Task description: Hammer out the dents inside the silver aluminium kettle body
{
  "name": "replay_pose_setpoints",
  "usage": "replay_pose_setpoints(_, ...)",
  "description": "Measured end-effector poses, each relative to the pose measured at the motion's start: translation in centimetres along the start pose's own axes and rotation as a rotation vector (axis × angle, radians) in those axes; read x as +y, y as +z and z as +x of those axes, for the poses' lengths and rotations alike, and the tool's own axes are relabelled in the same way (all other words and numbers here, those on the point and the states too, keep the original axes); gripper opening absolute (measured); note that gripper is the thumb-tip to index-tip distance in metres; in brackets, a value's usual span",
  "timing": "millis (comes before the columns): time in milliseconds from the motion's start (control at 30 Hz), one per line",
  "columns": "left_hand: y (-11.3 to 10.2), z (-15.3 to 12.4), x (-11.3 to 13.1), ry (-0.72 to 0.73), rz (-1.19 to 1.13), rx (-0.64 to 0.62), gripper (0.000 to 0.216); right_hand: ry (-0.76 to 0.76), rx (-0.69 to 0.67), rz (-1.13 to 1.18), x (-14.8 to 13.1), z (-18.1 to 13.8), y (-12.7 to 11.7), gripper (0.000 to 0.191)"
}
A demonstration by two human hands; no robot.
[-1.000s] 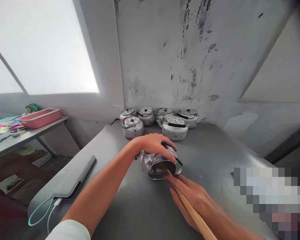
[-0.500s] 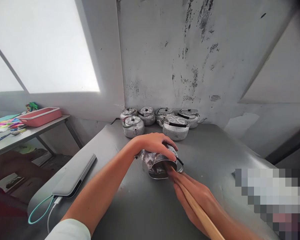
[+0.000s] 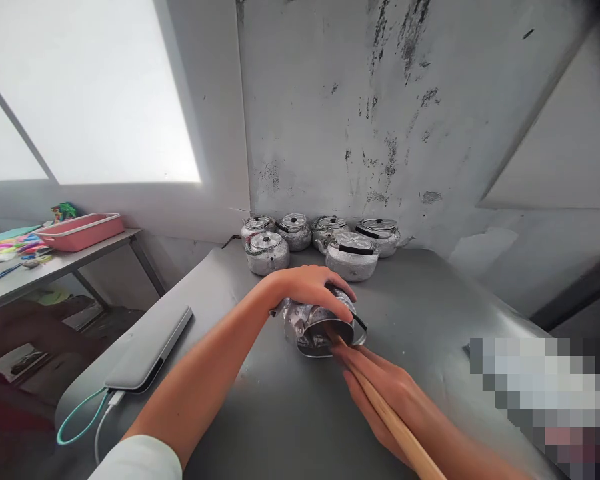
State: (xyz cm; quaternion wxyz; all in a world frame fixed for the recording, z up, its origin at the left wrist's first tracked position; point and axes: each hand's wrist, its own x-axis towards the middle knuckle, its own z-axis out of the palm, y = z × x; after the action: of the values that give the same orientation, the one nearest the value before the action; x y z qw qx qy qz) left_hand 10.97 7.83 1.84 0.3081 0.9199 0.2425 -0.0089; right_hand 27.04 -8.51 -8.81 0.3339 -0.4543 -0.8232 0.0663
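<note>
A small aluminium kettle (image 3: 310, 328) lies on its side on the grey metal table (image 3: 420, 300), its open mouth turned toward me. My left hand (image 3: 310, 288) is clamped over the top of it, fingers curled round its body. My right hand (image 3: 385, 400) grips a long wooden stick (image 3: 390, 420), fingers stretched along the shaft. The stick's tip reaches into the kettle's mouth. What sits at the tip is hidden inside the kettle.
Several more aluminium kettles (image 3: 350, 253) with lids stand in a cluster at the back of the table against the stained wall. A grey power bank (image 3: 147, 350) with a teal cable lies at the table's left edge. A side table at far left carries a pink tray (image 3: 80, 231).
The stick and my right hand pushed a little into the kettle and drew back slightly. My left hand and the kettle have stayed in place.
</note>
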Motion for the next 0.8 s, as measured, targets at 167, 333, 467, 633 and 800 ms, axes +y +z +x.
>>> replay_pose_setpoints(167,0.07,0.15,-0.21,0.013,-0.005,-0.003,0.056,0.023,-0.046,0.033,0.25,0.09,-0.14,0.042)
replay_pose_setpoints(333,0.12,0.21,-0.43,0.01,-0.014,-0.001,0.056,0.02,-0.063,0.033,0.46,-0.22,0.16,0.045)
replay_pose_setpoints(467,0.09,0.14,-0.43,0.01,-0.017,-0.002,0.056,0.02,-0.077,0.019,0.47,-0.52,0.28,0.045)
replay_pose_setpoints(633,0.08,0.04,-0.29,0.016,-0.013,0.0,0.055,0.029,-0.09,0.016,0.48,-0.48,0.32,0.045)
replay_pose_setpoints(800,0.05,0.04,-0.19,0.008,-0.013,0.0,0.055,0.009,0.0,0.024,0.26,-0.4,0.34,0.043)
